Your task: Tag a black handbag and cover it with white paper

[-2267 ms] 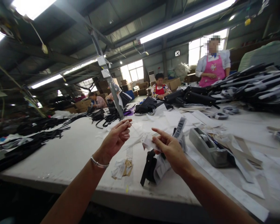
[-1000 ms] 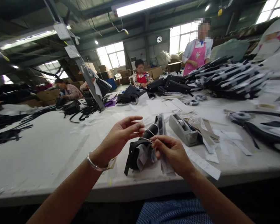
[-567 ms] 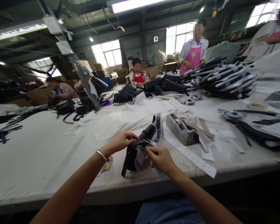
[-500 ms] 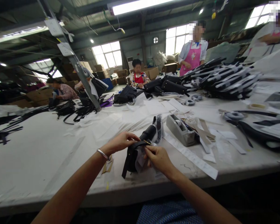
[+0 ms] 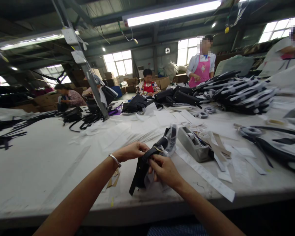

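A small black bag (image 5: 141, 170) with a strap and a brass buckle lies near the front edge of the long white table (image 5: 51, 164), partly wrapped in clear plastic and white paper. My left hand (image 5: 131, 151), a silver bangle on its wrist, is closed on the bag's top at the strap. My right hand (image 5: 163, 168) pinches the strap and wrapping just below the buckle. A rolled black part (image 5: 166, 139) in clear film sticks up behind the hands.
A grey tape dispenser (image 5: 193, 144) stands right of the bag among paper strips (image 5: 206, 177). Piles of black bags (image 5: 238, 91) and straps (image 5: 86, 119) cover the far table. Tape rolls (image 5: 252, 131) lie at right. Several people work beyond; one wears a pink apron (image 5: 201, 70).
My hands came down from chest height, where they drew out a thin strip, onto the black bag. Both now grip its strap by the buckle. The view tilted down slightly.
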{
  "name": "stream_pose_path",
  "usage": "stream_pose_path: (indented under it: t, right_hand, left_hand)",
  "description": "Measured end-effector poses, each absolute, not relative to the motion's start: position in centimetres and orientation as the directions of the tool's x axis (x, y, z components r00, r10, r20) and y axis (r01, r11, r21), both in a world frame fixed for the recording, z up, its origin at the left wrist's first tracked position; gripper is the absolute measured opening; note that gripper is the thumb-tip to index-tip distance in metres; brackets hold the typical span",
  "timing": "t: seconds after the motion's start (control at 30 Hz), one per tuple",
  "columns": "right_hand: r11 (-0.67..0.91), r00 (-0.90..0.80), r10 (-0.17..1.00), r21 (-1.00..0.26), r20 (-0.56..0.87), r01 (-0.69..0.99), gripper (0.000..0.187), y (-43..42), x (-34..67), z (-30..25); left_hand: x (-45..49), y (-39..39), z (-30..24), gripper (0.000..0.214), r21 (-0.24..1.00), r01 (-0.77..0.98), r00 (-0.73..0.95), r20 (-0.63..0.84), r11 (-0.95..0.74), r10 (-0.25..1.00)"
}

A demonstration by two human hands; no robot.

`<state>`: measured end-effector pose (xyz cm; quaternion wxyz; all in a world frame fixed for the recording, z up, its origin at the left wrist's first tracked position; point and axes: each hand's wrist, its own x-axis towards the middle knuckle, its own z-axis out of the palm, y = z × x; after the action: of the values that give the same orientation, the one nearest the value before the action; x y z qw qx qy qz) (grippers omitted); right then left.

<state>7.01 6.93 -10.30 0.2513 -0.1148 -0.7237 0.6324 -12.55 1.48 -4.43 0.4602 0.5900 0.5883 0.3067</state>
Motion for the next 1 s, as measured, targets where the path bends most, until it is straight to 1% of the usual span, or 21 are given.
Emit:
stream_pose_path:
  t: [0.13, 0.2, 0.23, 0.3, 0.33, 0.37, 0.4, 0.47, 0.53, 0.57, 0.6, 0.63, 0.67, 0.7, 0.73, 0.77, 0.8, 0.9, 0.93, 1.0]
  right_hand:
    - [0.147, -0.858, 0.475, -0.979, 0.193, -0.139, 0.027, 6.7, 8.0, -10.6]
    - [0.081, -0.863, 0.483, -0.989, 0.149, -0.125, 0.032, 6.5, 8.5, -11.0]
    - [0.020, -0.868, 0.483, -0.993, 0.113, -0.118, 0.039, 6.3, 8.7, -11.2]
    - [-0.102, -0.879, 0.475, -0.989, 0.046, -0.106, 0.056, 6.1, 9.2, -11.6]
    - [-0.135, -0.882, 0.471, -0.986, 0.026, -0.101, 0.060, 5.9, 9.5, -11.7]
    - [-0.136, -0.879, 0.476, -0.986, 0.023, -0.099, 0.061, 5.8, 9.8, -11.7]
    - [-0.100, -0.872, 0.488, -0.990, 0.035, -0.096, 0.056, 5.6, 10.1, -11.7]
    - [0.059, -0.831, 0.546, -0.994, 0.109, -0.091, 0.038, 5.2, 10.5, -11.6]
    - [0.314, -0.746, 0.604, -0.944, 0.281, -0.101, 0.022, 4.8, 10.7, -11.4]
    - [0.458, -0.692, 0.601, -0.882, 0.401, -0.114, 0.019, 4.6, 10.6, -11.4]
    - [0.595, -0.645, 0.555, -0.793, 0.524, -0.133, 0.019, 4.5, 10.5, -11.5]
    - [0.708, -0.614, 0.476, -0.689, 0.630, -0.158, 0.024, 4.4, 10.2, -11.6]
    - [0.788, -0.597, 0.387, -0.588, 0.703, -0.183, 0.028, 4.4, 9.9, -11.8]
    - [0.837, -0.587, 0.312, -0.508, 0.747, -0.201, 0.032, 4.4, 9.6, -12.0]
    - [0.864, -0.579, 0.270, -0.459, 0.769, -0.207, 0.035, 4.4, 9.3, -12.3]
    - [0.874, -0.569, 0.267, -0.444, 0.778, -0.196, 0.035, 4.4, 9.1, -12.6]
    - [0.874, -0.550, 0.301, -0.456, 0.779, -0.169, 0.035, 4.4, 8.9, -12.9]
    - [0.829, -0.497, 0.456, -0.555, 0.738, -0.065, 0.033, 4.3, 8.5, -13.6]
    - [0.814, -0.497, 0.488, -0.580, 0.717, -0.038, 0.034, 4.3, 8.3, -13.8]
    - [0.800, -0.509, 0.515, -0.600, 0.690, -0.004, 0.037, 4.1, 8.0, -13.9]
  left_hand:
    - [-13.1, -0.4, -4.1, 0.030, 0.918, 0.365, -0.010, -0.164, 0.156, 0.986]
    - [-13.6, -1.8, -3.7, 0.032, 0.929, 0.325, -0.076, -0.163, 0.179, 0.984]
    - [-13.7, -2.5, -3.5, 0.032, 0.939, 0.291, -0.101, -0.161, 0.184, 0.982]
    - [-13.8, -3.6, -3.3, 0.034, 0.971, 0.167, -0.158, -0.144, 0.170, 0.977]
    - [-13.7, -4.0, -3.2, 0.034, 0.984, 0.090, -0.188, -0.132, 0.151, 0.973]
    - [-13.5, -4.3, -3.2, 0.035, 0.992, 0.015, -0.218, -0.121, 0.127, 0.968]
    - [-13.3, -4.5, -3.3, 0.035, 0.994, -0.048, -0.244, -0.111, 0.102, 0.963]
    - [-12.7, -4.7, -3.4, 0.034, 0.992, -0.105, -0.268, -0.095, 0.069, 0.959]
    - [-12.2, -4.6, -3.6, 0.032, 0.990, -0.130, -0.278, -0.087, 0.053, 0.956]
    - [-11.9, -4.5, -3.6, 0.032, 0.988, -0.145, -0.284, -0.086, 0.047, 0.955]
    - [-11.7, -4.4, -3.6, 0.032, 0.987, -0.158, -0.289, -0.085, 0.041, 0.953]
    - [-11.5, -4.4, -3.6, 0.032, 0.985, -0.170, -0.297, -0.084, 0.034, 0.951]
    - [-11.3, -4.3, -3.5, 0.032, 0.983, -0.179, -0.305, -0.083, 0.028, 0.949]
    - [-11.2, -4.3, -3.4, 0.032, 0.982, -0.186, -0.312, -0.081, 0.023, 0.947]
    - [-11.0, -4.3, -3.3, 0.033, 0.981, -0.191, -0.319, -0.077, 0.015, 0.945]
    - [-10.9, -4.3, -3.3, 0.033, 0.981, -0.196, -0.326, -0.072, 0.007, 0.943]
    - [-10.8, -4.4, -3.2, 0.033, 0.980, -0.201, -0.334, -0.066, -0.003, 0.940]
    - [-10.6, -4.5, -3.4, 0.033, 0.976, -0.217, -0.348, -0.059, -0.019, 0.936]
    - [-10.7, -4.6, -3.5, 0.033, 0.975, -0.223, -0.348, -0.057, -0.023, 0.936]
    - [-10.8, -4.5, -3.8, 0.032, 0.968, -0.246, -0.345, -0.046, -0.043, 0.938]
